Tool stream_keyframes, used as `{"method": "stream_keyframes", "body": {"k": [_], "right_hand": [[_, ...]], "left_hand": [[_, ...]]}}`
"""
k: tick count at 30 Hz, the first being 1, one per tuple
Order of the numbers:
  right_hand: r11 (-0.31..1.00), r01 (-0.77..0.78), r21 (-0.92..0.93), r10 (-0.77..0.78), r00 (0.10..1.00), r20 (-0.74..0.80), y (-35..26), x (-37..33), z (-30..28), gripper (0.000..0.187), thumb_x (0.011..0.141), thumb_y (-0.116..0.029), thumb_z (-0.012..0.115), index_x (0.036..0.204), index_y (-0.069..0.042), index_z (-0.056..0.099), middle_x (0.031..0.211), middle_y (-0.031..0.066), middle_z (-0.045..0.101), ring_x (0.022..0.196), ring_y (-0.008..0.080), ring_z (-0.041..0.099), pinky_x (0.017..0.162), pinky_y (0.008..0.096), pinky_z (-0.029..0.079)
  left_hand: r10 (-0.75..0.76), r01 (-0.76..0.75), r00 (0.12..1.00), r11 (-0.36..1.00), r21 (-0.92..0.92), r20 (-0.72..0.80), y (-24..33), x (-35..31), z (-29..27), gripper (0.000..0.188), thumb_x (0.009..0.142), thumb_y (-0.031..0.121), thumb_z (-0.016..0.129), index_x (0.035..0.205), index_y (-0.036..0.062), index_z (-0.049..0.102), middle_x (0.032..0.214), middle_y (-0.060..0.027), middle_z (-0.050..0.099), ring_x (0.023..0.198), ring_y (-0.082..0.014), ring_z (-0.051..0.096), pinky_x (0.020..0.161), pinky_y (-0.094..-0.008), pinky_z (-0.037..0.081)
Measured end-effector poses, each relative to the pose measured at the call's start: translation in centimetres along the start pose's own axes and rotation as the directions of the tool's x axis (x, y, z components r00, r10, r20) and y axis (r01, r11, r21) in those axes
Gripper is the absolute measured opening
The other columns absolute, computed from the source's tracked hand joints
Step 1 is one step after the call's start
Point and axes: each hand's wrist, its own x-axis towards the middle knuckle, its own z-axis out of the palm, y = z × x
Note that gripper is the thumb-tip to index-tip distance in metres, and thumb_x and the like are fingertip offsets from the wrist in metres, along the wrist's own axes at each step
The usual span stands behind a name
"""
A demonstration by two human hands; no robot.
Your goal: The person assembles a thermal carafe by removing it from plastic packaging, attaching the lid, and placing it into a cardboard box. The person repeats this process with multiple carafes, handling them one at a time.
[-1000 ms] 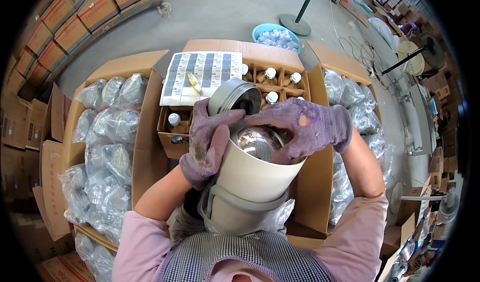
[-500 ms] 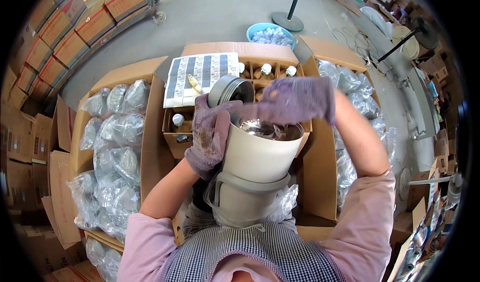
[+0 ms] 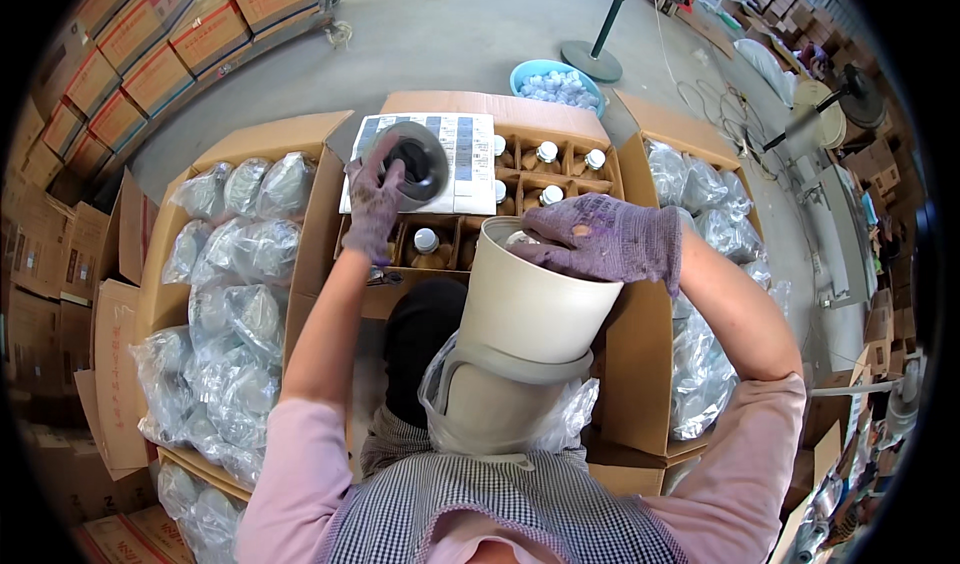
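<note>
– Beyond the left wrist, what shows?

– The left hand (image 3: pixel 373 199), in a purple knit glove, grasps a round grey lid (image 3: pixel 433 164), fingers hooked over its rim, its dark hollow facing the camera.

– And behind that lid?

– A sheet of printed labels (image 3: pixel 472 159). I can't tell whether lid and sheet touch.

– What about the right hand (image 3: pixel 605 236)?

– Gloved the same way, it lies over the mouth of a cream cylindrical canister (image 3: pixel 540 299), fingers dipping inside the rim. A shiny surface (image 3: pixel 517 239) peeps out by the fingertips. Whether they pinch it, I can't tell.

– How does the canister sit?

– Just below the right hand, tilted, its mouth away from the body. A grey band (image 3: pixel 520 367) rings it, and a clear plastic bag (image 3: pixel 578 414) gathers round its lower end, near the checked apron (image 3: pixel 430 489).

– Anything ahead of the right hand?

– A partitioned carton (image 3: pixel 480 106) with white-capped bottles (image 3: pixel 546 152) in its cells; one stands just right of the left wrist.

– And outward of the hands?

– Left of the left hand, a brown carton (image 3: pixel 312 229) full of clear-bagged pieces (image 3: pixel 240 309); right of the right hand, a matching carton (image 3: pixel 635 364), similarly filled.
</note>
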Motion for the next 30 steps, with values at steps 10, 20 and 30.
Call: {"method": "stream_keyframes", "body": {"k": [10, 20, 30], "right_hand": [[0.872, -0.443, 0.208, 0.443, 0.895, 0.048, -7.0, 1.2, -4.6, 0.065, 0.089, -0.050, 0.065, 0.128, -0.001, 0.048, 0.105, 0.0202, 0.065, 0.097, 0.0342, 0.066, 0.086, 0.0378, 0.052], [0.741, -0.252, 0.623, 0.508, 0.816, -0.275, -4.2, -5.5, 1.5, 0.052, 0.082, -0.041, 0.078, 0.116, -0.003, 0.070, 0.129, 0.0154, 0.064, 0.107, 0.0211, 0.065, 0.096, 0.0300, 0.049], [0.514, 0.116, 0.850, 0.730, 0.461, -0.505, 3.3, -14.5, 13.7, 0.028, 0.097, -0.025, 0.062, 0.110, -0.002, 0.070, 0.094, 0.0084, 0.071, 0.083, 0.0123, 0.064, 0.074, 0.0279, 0.051]], "left_hand": [[0.047, 0.032, 0.996, 0.579, 0.814, -0.072, -10.7, 2.9, -1.0, 0.046, 0.092, 0.042, 0.061, 0.137, 0.0332, 0.056, 0.145, -0.0258, 0.037, 0.127, -0.0496, 0.042, 0.104, -0.0534, 0.040], [0.281, -0.298, 0.915, 0.955, 0.014, 0.290, 4.6, -18.6, -6.2, 0.049, 0.085, 0.015, 0.073, 0.129, 0.0002, 0.058, 0.133, -0.0238, 0.054, 0.125, -0.0369, 0.052, 0.101, -0.0409, 0.047], [0.259, -0.341, 0.800, 0.938, 0.054, 0.542, 4.7, -28.9, -5.8, 0.115, 0.067, 0.031, 0.089, 0.153, -0.0007, 0.019, 0.138, -0.0284, 0.045, 0.128, -0.0410, 0.047, 0.109, -0.0443, 0.039]]}}
